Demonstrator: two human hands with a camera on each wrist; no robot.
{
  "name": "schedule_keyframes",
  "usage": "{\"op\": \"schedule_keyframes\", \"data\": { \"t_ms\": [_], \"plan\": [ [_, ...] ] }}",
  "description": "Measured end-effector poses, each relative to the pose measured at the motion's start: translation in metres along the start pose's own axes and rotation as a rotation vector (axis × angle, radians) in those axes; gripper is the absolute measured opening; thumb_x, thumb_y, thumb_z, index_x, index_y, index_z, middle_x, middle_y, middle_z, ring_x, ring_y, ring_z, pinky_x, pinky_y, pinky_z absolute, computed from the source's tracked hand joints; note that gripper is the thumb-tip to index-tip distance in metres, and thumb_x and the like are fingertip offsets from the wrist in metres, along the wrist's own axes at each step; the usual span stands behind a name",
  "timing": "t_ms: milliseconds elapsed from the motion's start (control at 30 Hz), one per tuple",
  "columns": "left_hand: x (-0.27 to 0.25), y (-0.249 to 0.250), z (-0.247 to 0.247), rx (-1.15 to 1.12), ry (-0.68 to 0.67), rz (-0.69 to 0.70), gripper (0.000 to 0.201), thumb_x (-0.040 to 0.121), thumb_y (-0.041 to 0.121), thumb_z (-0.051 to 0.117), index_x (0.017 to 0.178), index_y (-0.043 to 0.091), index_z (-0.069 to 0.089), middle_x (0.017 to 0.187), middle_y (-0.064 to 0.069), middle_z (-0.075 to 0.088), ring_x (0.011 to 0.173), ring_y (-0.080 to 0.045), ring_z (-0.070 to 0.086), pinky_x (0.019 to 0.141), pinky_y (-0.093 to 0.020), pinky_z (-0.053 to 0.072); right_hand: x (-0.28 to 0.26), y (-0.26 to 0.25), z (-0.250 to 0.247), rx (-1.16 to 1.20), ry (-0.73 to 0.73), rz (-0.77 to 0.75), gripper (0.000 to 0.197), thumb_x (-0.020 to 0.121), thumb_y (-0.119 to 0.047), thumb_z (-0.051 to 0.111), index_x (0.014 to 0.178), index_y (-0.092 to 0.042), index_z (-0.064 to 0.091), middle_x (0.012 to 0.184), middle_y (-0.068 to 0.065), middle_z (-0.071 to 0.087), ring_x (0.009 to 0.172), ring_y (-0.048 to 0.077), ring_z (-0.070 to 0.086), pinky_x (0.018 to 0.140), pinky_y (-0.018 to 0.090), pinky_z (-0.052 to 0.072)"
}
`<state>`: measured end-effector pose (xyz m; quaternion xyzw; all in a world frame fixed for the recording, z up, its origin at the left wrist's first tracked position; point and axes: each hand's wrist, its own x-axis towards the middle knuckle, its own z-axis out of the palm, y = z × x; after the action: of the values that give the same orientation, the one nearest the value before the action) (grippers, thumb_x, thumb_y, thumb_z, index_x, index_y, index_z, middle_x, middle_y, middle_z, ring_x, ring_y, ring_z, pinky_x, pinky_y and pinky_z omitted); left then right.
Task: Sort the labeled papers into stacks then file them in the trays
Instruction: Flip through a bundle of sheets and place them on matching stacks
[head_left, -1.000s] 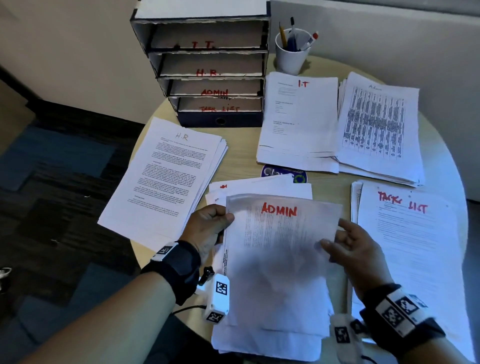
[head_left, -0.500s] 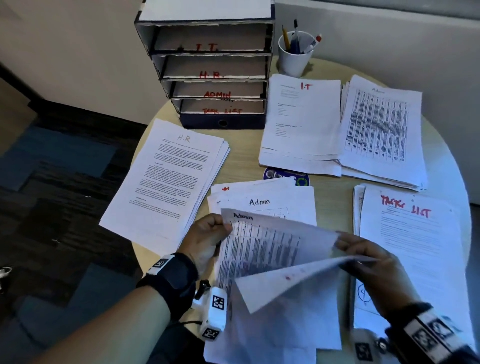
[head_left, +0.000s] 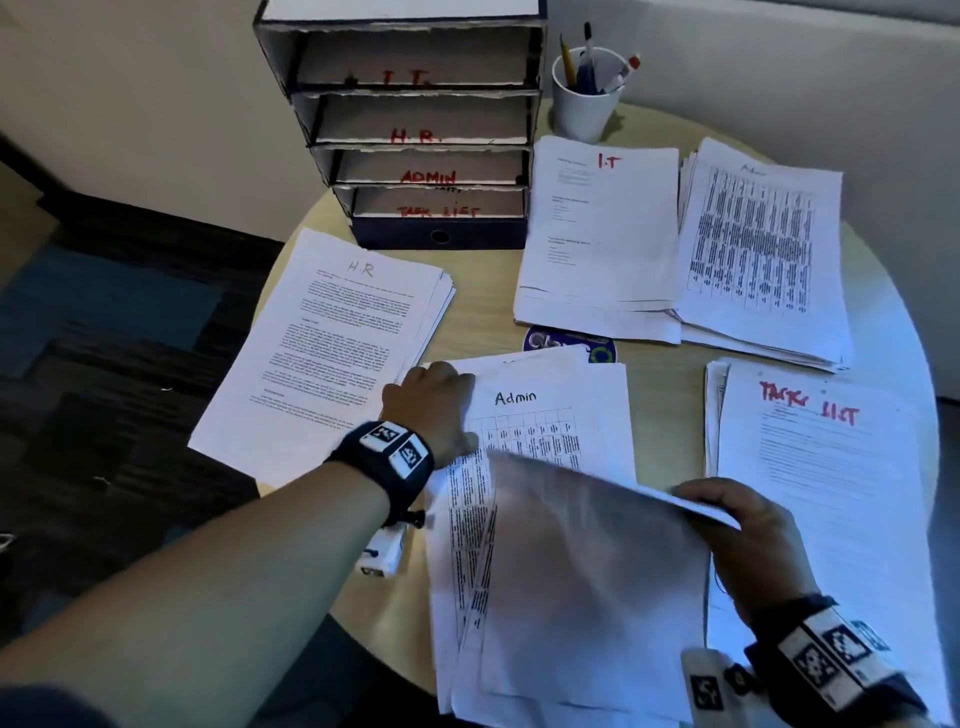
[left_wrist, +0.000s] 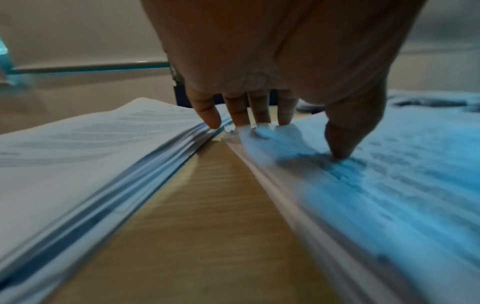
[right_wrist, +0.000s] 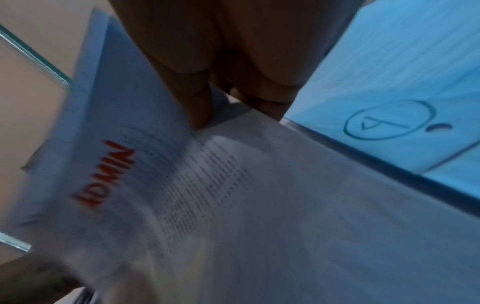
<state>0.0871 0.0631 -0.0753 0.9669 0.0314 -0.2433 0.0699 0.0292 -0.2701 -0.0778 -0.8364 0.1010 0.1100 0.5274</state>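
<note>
H.R stack (head_left: 332, 358) lies at desk's left edge. Left hand (head_left: 434, 402), fingers straight, is pressed on unsorted pile (head_left: 561, 415) at the near edge. ADMIN sheet (head_left: 592, 561) is pinched by right hand (head_left: 743, 540); thin, floppy, best gripped at a corner. Round wooden desk (head_left: 493, 312); dim carpeted room.

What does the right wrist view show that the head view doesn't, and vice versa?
Right wrist only: the lifted sheet's printed face with a red ADMIN label, and a circled mark on the paper beside it.

Head only: the labelled trays, the pen cup, the H.R stack, I.T stack, Task List stack, and the left hand resting on the Admin pile.

Both: the right hand pinching that sheet's edge.
</note>
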Motion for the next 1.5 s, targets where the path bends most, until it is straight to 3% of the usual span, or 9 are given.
{"op": "schedule_keyframes", "data": {
  "t_ms": [167,333,433,633,833,1133,1300,1433,1500],
  "plan": [
    [0.012,0.001,0.003,-0.086,-0.043,-0.097,0.062,0.080,0.045,0.074,0.134,0.033,0.044,0.133,-0.002,0.048,0.122,-0.030,0.050,0.098,-0.048,0.042,-0.010,0.011,-0.001,0.099,-0.037,0.005,0.050,0.072,0.021,0.060,0.076,-0.026,0.074,0.085,-0.003,0.075,0.081,0.018,0.069,0.073,0.034,0.053],
    [-0.017,-0.004,0.007,-0.560,0.157,0.142,0.015,0.094,0.012,0.058,0.095,0.024,0.067,0.097,0.003,0.067,0.090,-0.017,0.062,0.081,-0.030,0.050,-0.009,0.013,-0.002,0.506,-0.151,0.128,0.024,0.060,-0.028,0.079,0.066,-0.006,0.073,0.108,0.009,0.071,0.103,0.015,0.065,0.081,0.026,0.053],
    [-0.049,0.007,0.002,-0.778,0.125,0.373,0.018,0.091,0.001,0.065,0.091,0.017,0.073,0.089,0.007,0.070,0.086,-0.005,0.064,0.076,-0.018,0.049,-0.003,0.011,-0.002,0.526,-0.185,0.111,0.031,0.078,0.013,0.056,0.087,-0.011,0.073,0.128,0.004,0.063,0.125,0.008,0.054,0.090,0.023,0.052],
    [-0.045,0.009,-0.007,-1.123,-0.024,0.178,0.018,0.096,0.019,0.064,0.105,0.033,0.071,0.107,0.016,0.070,0.104,-0.002,0.063,0.090,-0.019,0.047,0.003,-0.001,0.007,0.377,-0.107,0.024,0.015,0.066,0.021,0.065,0.065,0.006,0.067,0.076,-0.008,0.075,0.069,0.004,0.069,0.062,0.017,0.054],
    [-0.003,-0.011,0.010,-0.098,0.000,-0.185,0.069,0.076,0.053,0.070,0.132,0.021,0.047,0.133,-0.008,0.042,0.121,-0.032,0.044,0.095,-0.047,0.046,-0.001,0.012,0.002,0.215,-0.017,-0.029,0.031,0.078,0.011,0.070,0.078,-0.020,0.074,0.082,0.003,0.074,0.069,0.008,0.066,0.064,0.019,0.053],
    [0.001,-0.002,0.023,-0.350,0.184,-0.195,0.041,0.077,0.029,0.078,0.113,0.014,0.063,0.126,-0.008,0.041,0.117,-0.031,0.046,0.093,-0.039,0.049,-0.015,0.016,-0.001,0.352,-0.096,-0.020,0.057,0.067,0.034,0.053,0.068,-0.019,0.073,0.076,0.001,0.072,0.073,0.019,0.063,0.062,0.020,0.051],
    [-0.031,0.006,0.034,-0.606,0.555,0.181,0.028,0.070,-0.002,0.068,0.079,0.024,0.062,0.122,-0.005,0.052,0.102,-0.020,0.052,0.082,-0.024,0.039,-0.009,0.017,0.000,0.635,-0.119,0.066,0.063,0.074,0.007,0.068,0.127,-0.024,0.057,0.098,0.011,0.075,0.088,0.020,0.070,0.072,0.028,0.059],
    [-0.056,0.015,0.028,-1.253,0.258,0.022,0.044,0.071,-0.002,0.069,0.085,0.035,0.052,0.090,0.008,0.059,0.080,-0.017,0.056,0.066,-0.025,0.046,-0.007,0.020,-0.006,0.393,-0.108,-0.009,0.060,0.044,-0.054,0.090,0.082,-0.011,0.074,0.086,0.007,0.075,0.079,0.020,0.069,0.070,0.024,0.056],
    [-0.066,0.015,0.019,-1.353,0.113,0.021,0.045,0.071,0.004,0.076,0.094,0.039,0.058,0.094,0.002,0.066,0.083,-0.020,0.063,0.068,-0.032,0.052,-0.008,0.018,-0.004,0.332,-0.102,-0.103,0.032,0.060,-0.040,0.087,0.071,-0.014,0.073,0.089,0.003,0.071,0.086,0.022,0.067,0.075,0.025,0.052]
  ]
}}
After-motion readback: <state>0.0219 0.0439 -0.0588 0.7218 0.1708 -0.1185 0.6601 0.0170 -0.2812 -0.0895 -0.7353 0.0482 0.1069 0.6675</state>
